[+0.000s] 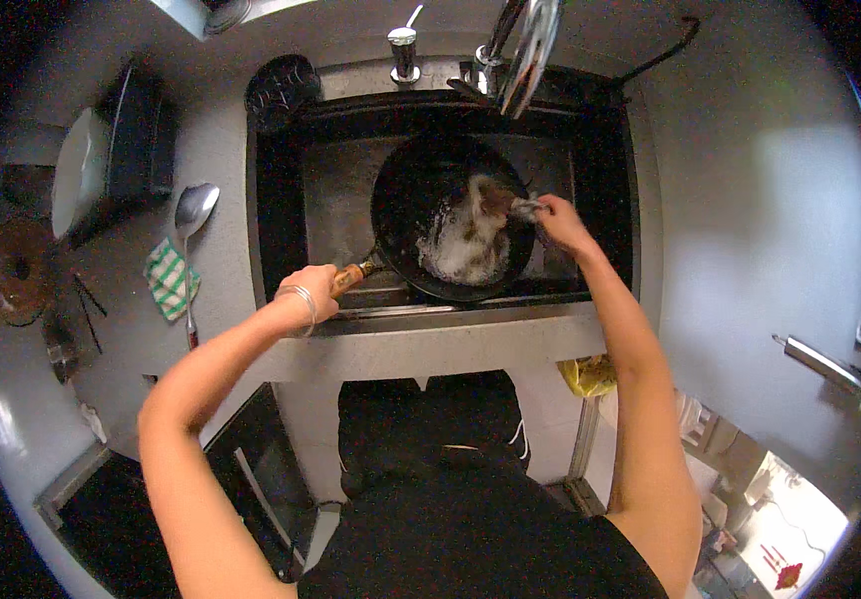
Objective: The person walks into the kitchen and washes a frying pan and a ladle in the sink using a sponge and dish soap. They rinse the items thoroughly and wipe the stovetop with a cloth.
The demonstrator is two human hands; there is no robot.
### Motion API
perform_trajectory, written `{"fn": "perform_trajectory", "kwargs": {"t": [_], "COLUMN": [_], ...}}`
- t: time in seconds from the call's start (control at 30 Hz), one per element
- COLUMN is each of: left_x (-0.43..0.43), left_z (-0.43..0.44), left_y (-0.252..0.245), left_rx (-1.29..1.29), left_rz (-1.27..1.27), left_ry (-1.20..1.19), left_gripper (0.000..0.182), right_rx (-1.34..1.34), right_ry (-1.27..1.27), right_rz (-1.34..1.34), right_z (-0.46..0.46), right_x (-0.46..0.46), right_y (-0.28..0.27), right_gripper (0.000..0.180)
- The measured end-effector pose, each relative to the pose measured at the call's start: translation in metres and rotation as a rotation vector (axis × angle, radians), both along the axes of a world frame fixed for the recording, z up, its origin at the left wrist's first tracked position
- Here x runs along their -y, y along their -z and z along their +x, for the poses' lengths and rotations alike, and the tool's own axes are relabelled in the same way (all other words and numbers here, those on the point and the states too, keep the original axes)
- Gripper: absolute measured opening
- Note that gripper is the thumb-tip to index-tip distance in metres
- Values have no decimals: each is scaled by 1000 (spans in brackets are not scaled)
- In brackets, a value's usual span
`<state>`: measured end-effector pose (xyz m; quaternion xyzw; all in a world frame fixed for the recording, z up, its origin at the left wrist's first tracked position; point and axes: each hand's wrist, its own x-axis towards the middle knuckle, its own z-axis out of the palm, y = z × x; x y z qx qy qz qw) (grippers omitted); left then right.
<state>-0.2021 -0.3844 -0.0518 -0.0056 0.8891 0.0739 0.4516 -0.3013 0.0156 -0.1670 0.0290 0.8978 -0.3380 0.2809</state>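
A black wok (408,176) sits tilted over the sink (340,180), with white foamy liquid (453,251) pooled in its lower right part. My left hand (312,292), with bangles at the wrist, grips the wok's wooden handle (348,279) by the sink's front edge. Inside the wok's right side, my right hand (561,224) holds a brush-like scrubber (496,201) by its pale end. The scrubber is blurred, so its exact kind is unclear; its brown head touches the foam.
Behind the sink stand a chrome faucet (531,60) and a soap dispenser (403,56). On the left counter lie a large metal spoon (194,213) and a green-and-white striped cloth (170,281), near a dark container (142,142). A yellow bag (587,374) shows below the counter at right.
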Motion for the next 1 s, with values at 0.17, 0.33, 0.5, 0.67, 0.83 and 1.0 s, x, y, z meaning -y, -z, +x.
{"fn": "perform_trajectory", "kwargs": {"t": [0.17, 0.33, 0.5, 0.67, 0.83, 1.0], "left_x": [23, 48, 71, 72, 64, 58], "left_z": [6, 33, 51, 59, 54, 39], "left_y": [-37, -55, -70, -63, -53, -30], "left_rx": [453, 723, 927, 1116, 1059, 418], "left_rz": [282, 529, 776, 999, 1010, 673], "left_ry": [-395, -736, -942, -993, -904, -456], "left_gripper": [24, 17, 18, 16, 17, 21], "right_rx": [99, 170, 209, 156, 189, -104], "right_ry": [594, 1126, 1193, 971, 757, 592], "right_rz": [-456, -1307, -1556, -1064, -741, -281], "right_z": [14, 29, 33, 23, 12, -17], "right_x": [-30, -23, -10, -2, -1, 12], "right_y": [-22, -25, -32, -37, -40, -50], "right_gripper": [41, 31, 28, 32, 32, 27]}}
